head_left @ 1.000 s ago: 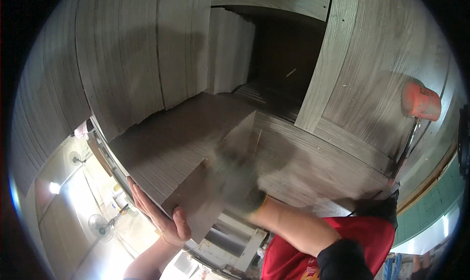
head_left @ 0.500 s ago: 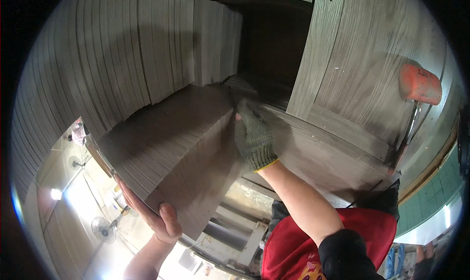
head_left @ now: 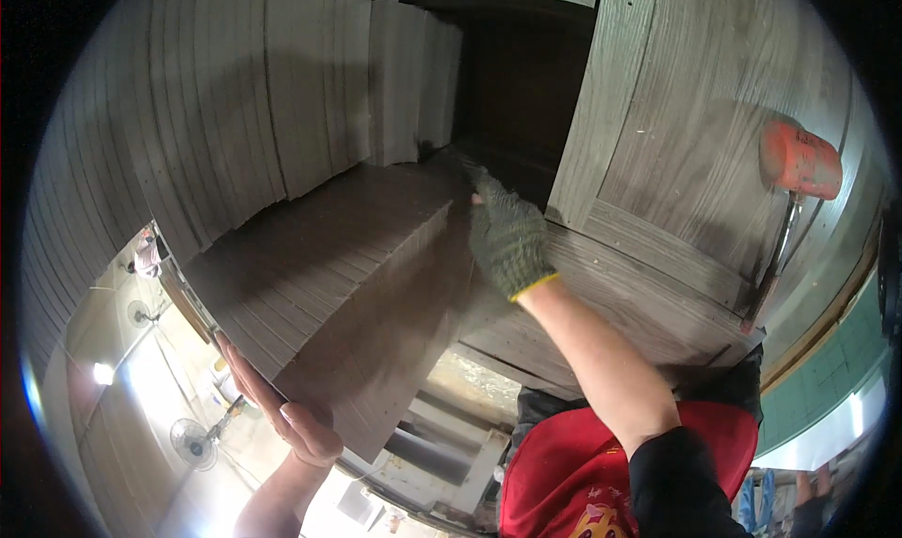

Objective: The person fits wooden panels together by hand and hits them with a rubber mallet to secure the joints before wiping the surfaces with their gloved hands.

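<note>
A stack of thin grey wood-grain boards (head_left: 376, 341) stands in front of me at a slant, edges upward. My bare left hand (head_left: 287, 411) lies flat against its near left end, fingers stretched along the edge and thumb apart. My right hand (head_left: 512, 237), in a grey-green knitted glove with a yellow cuff, is at the stack's far right end. Its fingers look closed. A thin dark shape shows at the fingertips, but blur and shadow hide what it is.
Tall rows of similar boards (head_left: 207, 96) stand at the left and behind. A dark opening (head_left: 517, 87) lies beyond my right hand. An orange-red mallet (head_left: 803, 162) rests on wood-grain panels (head_left: 714, 134) at the right. A red apron (head_left: 583, 472) covers my lap.
My right hand has moved a little right and away from the near side of the stack's far end. My left hand stays pressed against the near end.
</note>
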A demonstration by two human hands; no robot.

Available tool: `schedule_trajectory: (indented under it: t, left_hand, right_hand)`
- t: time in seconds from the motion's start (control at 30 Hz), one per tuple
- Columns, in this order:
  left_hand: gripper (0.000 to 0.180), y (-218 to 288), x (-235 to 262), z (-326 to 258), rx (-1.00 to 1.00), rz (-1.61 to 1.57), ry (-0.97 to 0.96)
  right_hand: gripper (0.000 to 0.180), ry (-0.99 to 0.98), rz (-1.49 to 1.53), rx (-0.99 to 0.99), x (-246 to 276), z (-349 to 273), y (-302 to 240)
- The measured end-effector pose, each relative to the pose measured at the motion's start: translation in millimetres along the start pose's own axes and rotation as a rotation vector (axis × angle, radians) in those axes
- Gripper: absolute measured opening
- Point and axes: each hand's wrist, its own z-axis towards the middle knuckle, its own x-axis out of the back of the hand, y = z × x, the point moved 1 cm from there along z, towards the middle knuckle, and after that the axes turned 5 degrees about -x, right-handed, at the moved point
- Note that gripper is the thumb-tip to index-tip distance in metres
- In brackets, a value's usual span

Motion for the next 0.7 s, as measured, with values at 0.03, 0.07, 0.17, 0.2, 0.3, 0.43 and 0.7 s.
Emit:
schedule_trajectory:
  t: [0.03,0.07,0.17,0.2,0.3,0.43,0.7]
  left_hand:
    - [0.072,2.7,-0.3,1.7,0.004,0.002,-0.006]
    - [0.072,3.9,-0.4,2.7,0.008,0.004,-0.012]
    - [0.072,-0.2,4.8,-0.5,0.002,0.031,-0.018]
    - [0.072,-2.8,6.8,-2.5,0.005,0.039,-0.017]
    - [0.076,15.5,-35.4,18.9,-0.061,-0.106,0.026]
    - [0.076,-0.3,3.1,-6.0,0.027,-0.087,0.039]
    - [0.076,-2.7,-2.1,1.5,-0.054,0.056,-0.005]
  right_hand:
    - [0.030,0.000,-0.002,0.004,-2.9,7.0,4.9]
    - [0.027,-0.049,-0.036,0.012,-6.2,12.2,8.7]
    - [0.024,-0.152,-0.087,-0.012,-6.3,16.0,-6.5]
    - [0.025,-0.251,-0.075,-0.027,-4.4,15.9,-13.0]
    - [0.038,-0.251,0.495,0.120,-97.6,-26.0,124.7]
    - [0.040,-0.090,0.280,0.705,44.9,-91.9,-120.8]
    - [0.046,-0.051,-0.975,0.401,-21.5,-57.2,-46.9]
